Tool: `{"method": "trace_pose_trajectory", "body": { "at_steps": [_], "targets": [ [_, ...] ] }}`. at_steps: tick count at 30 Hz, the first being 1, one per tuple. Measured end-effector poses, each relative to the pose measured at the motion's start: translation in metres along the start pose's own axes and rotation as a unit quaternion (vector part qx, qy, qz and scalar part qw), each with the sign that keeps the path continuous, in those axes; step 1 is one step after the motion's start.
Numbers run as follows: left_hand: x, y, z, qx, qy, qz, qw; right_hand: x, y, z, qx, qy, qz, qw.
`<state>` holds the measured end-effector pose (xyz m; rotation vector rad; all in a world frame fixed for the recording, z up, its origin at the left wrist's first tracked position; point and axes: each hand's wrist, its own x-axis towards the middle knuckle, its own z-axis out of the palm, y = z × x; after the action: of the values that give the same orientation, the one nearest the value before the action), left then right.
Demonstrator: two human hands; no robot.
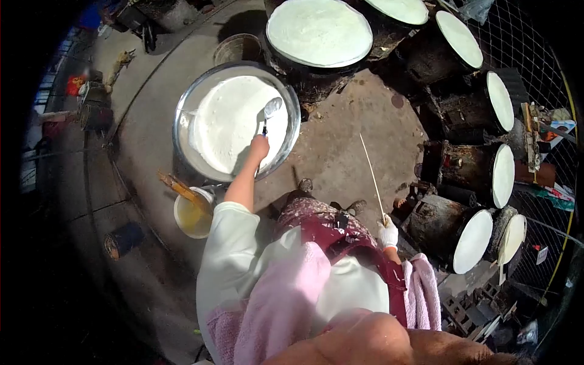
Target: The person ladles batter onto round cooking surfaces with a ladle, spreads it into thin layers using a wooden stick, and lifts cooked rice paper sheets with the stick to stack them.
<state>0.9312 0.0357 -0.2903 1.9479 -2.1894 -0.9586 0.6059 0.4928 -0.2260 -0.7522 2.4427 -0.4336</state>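
My left hand (260,146) is closed around the handle of a metal ladle (272,107), whose bowl is over the white batter (234,121) in a wide metal basin (182,144). Whether the bowl touches the batter I cannot tell. In a white glove, my right hand (387,233) grips a long thin stick (370,169) that points forward and slightly left. Nearest to that hand is a round griddle (472,241) covered in a white layer, on a dark sooty stove (431,220).
Several more white-covered griddles curve round the front and right, including a large one (319,33). At my left stands a bucket (210,226) with yellowish liquid and a wooden-handled tool (179,186). A wire fence (517,36) runs along the right. Bricks (468,310) lie behind right.
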Motion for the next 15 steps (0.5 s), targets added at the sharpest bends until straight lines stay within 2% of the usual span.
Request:
{"method": "trace_pose_trajectory", "body": {
  "at_steps": [1, 2, 6, 8, 10, 15],
  "targets": [
    [0.009, 0.006, -0.007, -0.005, -0.019, -0.014, 1.0, -0.008, -0.014, -0.007, -0.003, -0.033, 0.054, 0.998],
    [0.018, 0.013, -0.017, -0.005, -0.031, -0.024, 0.999, -0.012, -0.004, 0.002, 0.016, -0.017, 0.033, 0.999],
    [0.063, 0.01, -0.021, -0.006, -0.019, -0.032, 0.999, -0.03, 0.008, 0.014, 0.061, -0.027, 0.054, 0.996],
    [0.072, 0.014, -0.023, 0.002, -0.034, -0.04, 0.999, -0.041, 0.001, 0.006, 0.045, -0.046, 0.1, 0.993],
    [0.078, 0.017, -0.023, 0.008, -0.049, -0.041, 0.998, -0.045, 0.006, 0.005, 0.025, -0.052, 0.105, 0.993],
    [0.078, -0.028, 0.004, 0.039, -0.115, 0.014, 0.992, -0.046, 0.02, 0.013, 0.065, -0.044, 0.102, 0.992]
  ]
}}
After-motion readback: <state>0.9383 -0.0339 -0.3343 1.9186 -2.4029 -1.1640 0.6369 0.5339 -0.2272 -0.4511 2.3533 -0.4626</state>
